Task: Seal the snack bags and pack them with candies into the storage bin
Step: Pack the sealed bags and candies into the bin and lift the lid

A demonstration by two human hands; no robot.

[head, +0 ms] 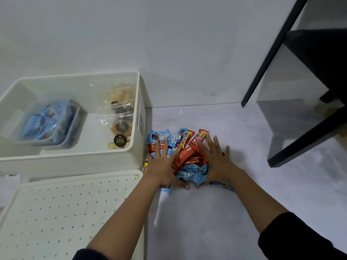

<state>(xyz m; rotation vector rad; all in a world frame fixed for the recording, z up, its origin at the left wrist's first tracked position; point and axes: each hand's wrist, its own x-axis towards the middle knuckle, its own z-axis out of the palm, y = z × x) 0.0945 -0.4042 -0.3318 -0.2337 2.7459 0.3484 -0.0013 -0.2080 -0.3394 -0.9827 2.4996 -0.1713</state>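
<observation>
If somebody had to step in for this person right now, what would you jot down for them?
Left hand: open, fingers spread, pressed on the left side of the candy pile.
Right hand: open, spread on the pile's right side. Neither hand grips anything.
The pile of red and blue wrappers lies on the floor beside the white storage bin.
Done: clear snack bags lie in the bin's right part; a small container of blue packets sits in its left.
Left: gather the candies into the bin. The perforated lid lies off, in front of it.
</observation>
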